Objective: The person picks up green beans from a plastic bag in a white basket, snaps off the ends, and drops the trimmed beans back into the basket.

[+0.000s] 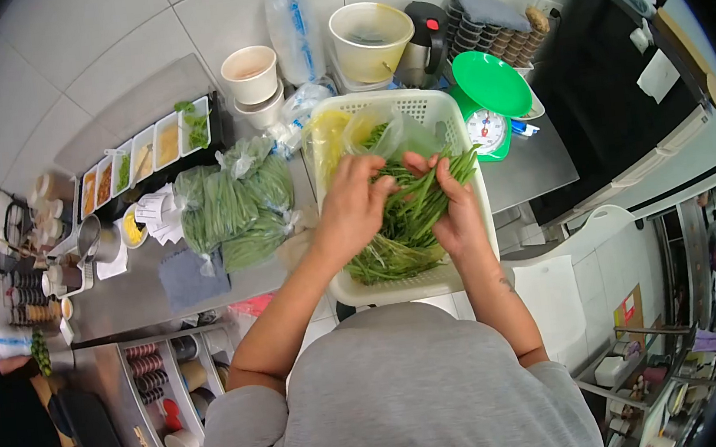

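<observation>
A white perforated basket point(339, 288) holds a heap of long thin green vegetables point(411, 227). Over the heap's left side is my left hand point(357, 202), its fingers curled in close to the stems; what they pinch is too small to make out. My right hand point(458, 204) is at the heap's right side, fingers wrapped round some of the green stems. Behind my hands, a clear plastic bag point(379, 130) with chopped greens lies in the basket, beside a yellowish bag point(329, 135).
Bagged green vegetables point(238, 201) lie left of the basket, near a blue cloth point(192, 276) and a black tray of condiment containers point(141, 155). A green scale point(491, 92) stands at the right. Behind are a large tub point(371, 39) and a thermal jug point(424, 42).
</observation>
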{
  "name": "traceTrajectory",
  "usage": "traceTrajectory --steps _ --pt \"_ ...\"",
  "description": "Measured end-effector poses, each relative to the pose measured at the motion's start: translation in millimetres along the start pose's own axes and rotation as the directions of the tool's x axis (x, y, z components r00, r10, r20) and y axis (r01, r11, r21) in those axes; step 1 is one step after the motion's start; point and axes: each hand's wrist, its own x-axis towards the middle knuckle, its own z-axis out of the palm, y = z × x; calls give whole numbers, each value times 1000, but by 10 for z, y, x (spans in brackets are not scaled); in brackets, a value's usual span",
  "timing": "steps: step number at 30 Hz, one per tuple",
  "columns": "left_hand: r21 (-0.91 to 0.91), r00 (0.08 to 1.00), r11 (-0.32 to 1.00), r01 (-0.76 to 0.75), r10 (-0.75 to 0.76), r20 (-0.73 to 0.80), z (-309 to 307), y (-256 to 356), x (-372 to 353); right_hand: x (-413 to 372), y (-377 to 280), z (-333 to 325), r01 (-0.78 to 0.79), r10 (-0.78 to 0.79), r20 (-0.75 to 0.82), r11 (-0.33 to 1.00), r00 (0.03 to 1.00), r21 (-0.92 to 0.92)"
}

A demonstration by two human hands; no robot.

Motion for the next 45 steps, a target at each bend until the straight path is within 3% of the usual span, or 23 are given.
traceTrajectory --steps 3,5,6,9,10,12,14,15,16,18,21,24,27,28,31,32,35,38,41,44,45 --pt "196 964 948 -250 224 145 197 95 -33 34 104 68 -42 39 57 997 998 62" --pt "286 973 937 -201 156 172 339 134 -160 68 184 51 -139 136 32 981 990 132" --pt "329 975 927 -180 124 186 365 168 -188 57 173 48 -263 244 101 922 965 284" --pt "429 970 899 -89 -20 243 302 200 -194 10 200 124 -391 346 191 867 919 309" --pt "367 978 929 -54 -26 208 311 146 -199 11 238 146 -381 338 187 876 922 297" --pt "240 990 971 10 -43 132 298 33 -170 7 253 242 -381 363 174 921 915 85" --pt "138 967 988 66 -97 234 122 2 -128 21 210 325 -380 395 161 918 904 -116" --pt "89 950 991 97 -119 290 14 -6 -113 49 211 319 -260 303 105 919 947 -296" --pt "68 974 989 134 -144 174 -52 -45 -141 85 224 280 -144 197 66 871 978 -470" --pt "118 963 970 213 -229 142 -260 -76 -73 217 242 167 123 -111 63 710 992 -694" --pt "197 958 956 216 -247 148 -385 -315 102 499 84 176 292 -398 112 428 911 -855" --pt "332 926 926 179 -273 261 -362 -328 331 832 102 200 300 -499 161 213 852 -930" --pt "485 860 871 79 -306 409 -128 -391 486 919 131 112 238 -268 135 401 954 -884" --pt "529 830 848 35 -319 458 -51 -412 524 869 121 157 273 -272 177 373 946 -887" --pt "388 813 921 41 -256 522 89 -463 718 623 89 213 351 -275 266 331 924 -876" --pt "283 887 958 -44 -93 452 137 -560 757 589 62 202 370 -279 282 347 918 -862" --pt "-15 824 943 332 -283 491 236 -550 864 530 -29 148 429 -269 347 370 899 -824" --pt "-100 800 846 524 -448 400 227 -477 934 499 -152 69 384 -214 322 406 922 -829" --pt "-392 764 680 619 -405 502 77 -407 918 481 -207 40 337 -195 278 432 940 -836" --pt "-272 805 802 532 -378 458 614 -821 799 448 -126 84 370 -155 340 513 928 -775" --pt "-116 867 947 301 -220 447 618 -867 783 447 -121 90 385 -132 375 530 917 -755"
